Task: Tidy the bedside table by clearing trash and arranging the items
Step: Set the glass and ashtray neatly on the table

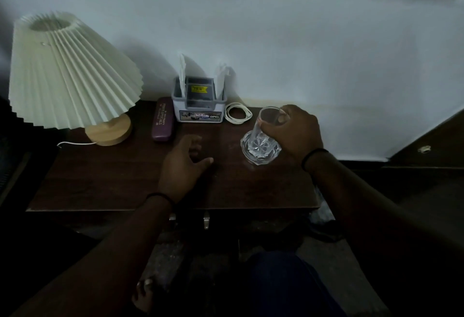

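A clear cut-glass tumbler [261,141] stands on the right part of the dark wooden bedside table [113,178]. My right hand [296,131] grips it from the right side, fingers curled round its upper wall. My left hand [183,163] hovers over the middle of the table with loosely curled fingers and holds nothing. At the back stand a small grey organizer box [199,105] with paper slips in it, a purple glasses case [162,122] to its left and a coiled white cable [238,113] to its right.
A lamp with a pleated cream shade [67,70] and wooden base [110,131] fills the table's left back corner, its cord trailing off left. A white wall rises behind. A drawer handle [206,218] shows below the front edge. My foot [143,294] is on the floor.
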